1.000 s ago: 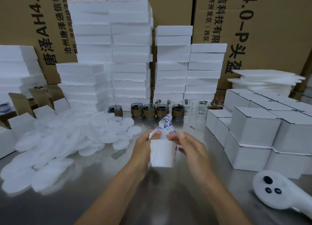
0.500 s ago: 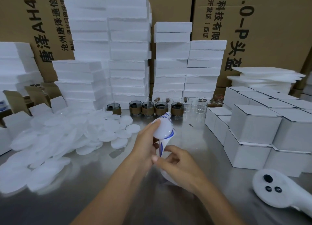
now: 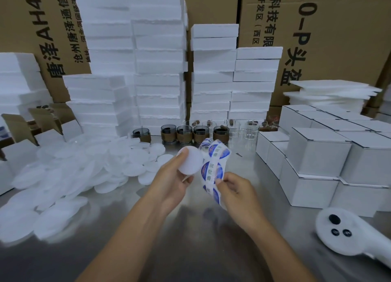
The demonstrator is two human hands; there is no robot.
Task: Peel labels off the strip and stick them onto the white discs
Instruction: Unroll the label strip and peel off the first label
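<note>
Strip of round blue labels [image 3: 213,169] curls upward above the table [image 3: 190,250], pinched near its lower part by the right hand [image 3: 234,191]. Just beside it, the left hand [image 3: 172,182] grips one white disc [image 3: 189,160] by its edge. More discs [image 3: 74,176] lie heaped at left; white boxes [image 3: 317,154] stand at right.

Soft, even indoor light, fairly bright, without hard shadows. The steel table [image 3: 190,256] shows dull glare and dark smeared reflections at lower centre. White foam stacks [image 3: 156,49] are nearly blown out. Wide-angle bending curves the edges; discs [image 3: 31,218] at lower left blur.
</note>
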